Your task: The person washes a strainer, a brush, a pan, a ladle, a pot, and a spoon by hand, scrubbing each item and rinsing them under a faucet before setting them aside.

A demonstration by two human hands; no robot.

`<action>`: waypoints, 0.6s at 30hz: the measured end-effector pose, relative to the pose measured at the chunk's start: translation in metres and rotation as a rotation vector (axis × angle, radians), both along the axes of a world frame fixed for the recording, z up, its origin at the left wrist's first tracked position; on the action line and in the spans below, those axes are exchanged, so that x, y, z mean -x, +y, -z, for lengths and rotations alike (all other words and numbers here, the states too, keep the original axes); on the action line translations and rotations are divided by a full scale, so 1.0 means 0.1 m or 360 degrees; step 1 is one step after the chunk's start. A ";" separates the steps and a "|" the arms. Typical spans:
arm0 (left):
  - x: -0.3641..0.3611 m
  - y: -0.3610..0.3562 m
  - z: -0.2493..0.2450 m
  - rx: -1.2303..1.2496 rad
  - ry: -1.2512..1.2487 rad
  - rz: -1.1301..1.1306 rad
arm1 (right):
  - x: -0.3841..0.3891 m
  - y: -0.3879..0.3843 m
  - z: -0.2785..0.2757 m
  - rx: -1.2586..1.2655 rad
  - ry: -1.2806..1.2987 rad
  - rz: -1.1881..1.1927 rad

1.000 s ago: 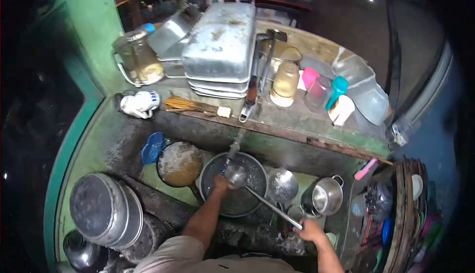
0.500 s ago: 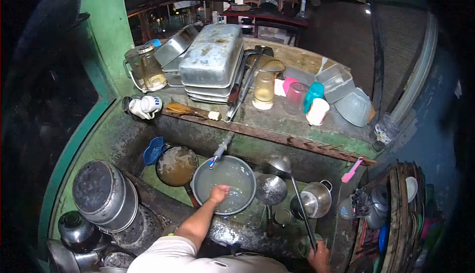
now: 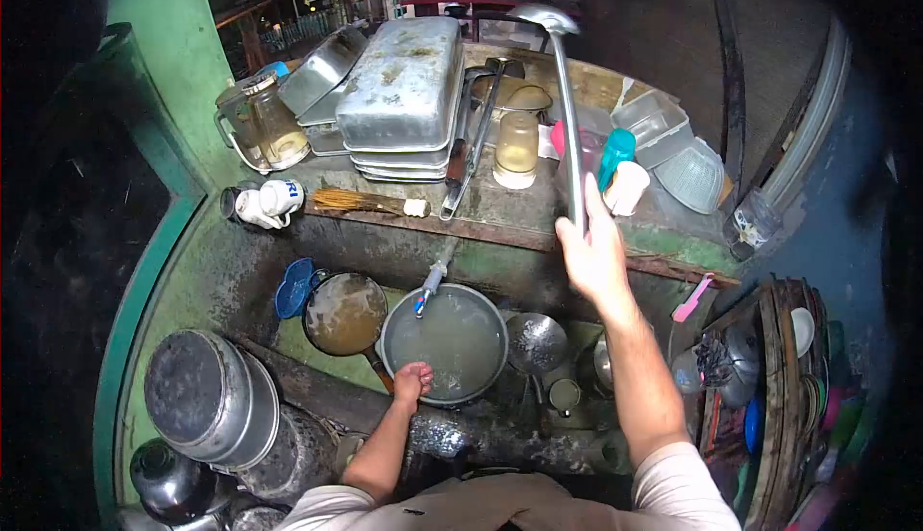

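Note:
My right hand point(image 3: 593, 257) grips the handle of a long metal ladle point(image 3: 567, 108), held upright with its bowl above the ledge. My left hand point(image 3: 413, 382) is closed, its fingers curled, at the near left rim of a grey basin point(image 3: 503, 358); whether anything is inside the fingers is hidden. Cloudy water fills the basin. A tap point(image 3: 432, 283) hangs over its far side. Left of the basin lies a wok point(image 3: 344, 314) holding brownish water. Another metal pan with a handle point(image 3: 536, 342) lies to the right, beside a small cup point(image 3: 564, 394).
Stacked metal trays point(image 3: 399, 88), a glass jug point(image 3: 279, 127), a twig brush point(image 3: 361, 202), tongs point(image 3: 471, 175) and several cups point(image 3: 517, 146) stand on the ledge. Large pots point(image 3: 197, 387) are at the left, a dish rack point(image 3: 769, 406) at the right. A pink-handled item point(image 3: 692, 298) hangs at the ledge.
My right hand has risen from the lower right to above the ledge's front edge, lifting the ladle upright. My left hand has drawn back from over the water to the basin's near rim.

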State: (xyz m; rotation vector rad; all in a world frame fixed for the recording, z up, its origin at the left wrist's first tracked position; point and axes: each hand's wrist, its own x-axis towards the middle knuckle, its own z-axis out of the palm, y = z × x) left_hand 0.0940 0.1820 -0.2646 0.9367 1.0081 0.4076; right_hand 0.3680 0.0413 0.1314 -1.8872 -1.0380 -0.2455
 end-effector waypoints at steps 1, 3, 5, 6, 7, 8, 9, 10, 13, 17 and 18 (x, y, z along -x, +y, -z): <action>0.02 0.01 -0.01 0.0003 0.0024 -0.0018 | -0.11 0.25 -0.08 0.0048 -0.0032 0.0026; 0.09 0.05 -0.01 0.0014 0.0031 -0.0048 | -0.15 0.76 -0.21 0.0244 0.0081 0.0088; 0.22 0.11 0.19 0.0036 -0.0038 -0.0029 | -0.27 1.18 -0.21 0.0456 0.0076 0.0142; 0.37 0.16 0.34 0.0257 -0.0401 -0.0067 | -0.33 1.38 -0.20 0.0601 0.0044 0.0185; 0.32 0.18 0.37 0.0001 0.0016 -0.0035 | -0.39 1.56 -0.22 0.0568 -0.0024 0.0191; 0.37 0.27 0.41 0.0053 -0.0013 0.0050 | -0.45 1.71 -0.24 0.0559 -0.0074 0.0199; 0.42 0.32 0.47 0.0120 -0.0035 0.0139 | -0.54 1.85 -0.27 0.0725 -0.0077 0.0159; 0.41 0.29 0.42 0.0120 -0.0017 0.0040 | -0.52 1.93 -0.34 0.0884 -0.0227 0.0182; 0.34 0.29 0.38 0.0093 0.0029 -0.0065 | -0.99 2.42 -0.04 0.1291 -0.0824 0.0094; 0.16 0.30 0.19 0.0186 0.0032 0.0006 | -0.46 2.05 0.08 0.0510 -0.0167 0.0065; 0.11 0.31 0.16 0.0167 -0.0019 0.0021 | -0.33 1.84 0.18 0.0299 -0.0297 -0.0001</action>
